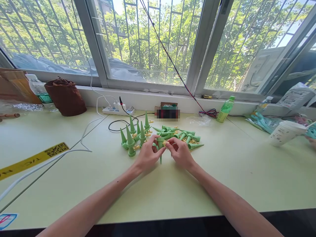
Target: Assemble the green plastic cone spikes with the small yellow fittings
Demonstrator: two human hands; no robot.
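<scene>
My left hand [147, 154] is closed around a green plastic spike [160, 146], its tip pointing down toward the table. My right hand [179, 152] pinches a small yellow part [164, 143] against the spike's top. Just behind my left hand, several green spikes [134, 136] stand upright, tips up, with yellow fittings. Behind my right hand lies a loose pile of green spikes [182, 135] and small yellow parts.
A pale green table [222, 171] runs under a window. A white power strip [118, 109] with black and white cables, a brown pouch [65, 97], a green bottle [225, 109], a white cup [285, 132] and another person's hand [311, 141] at the far right.
</scene>
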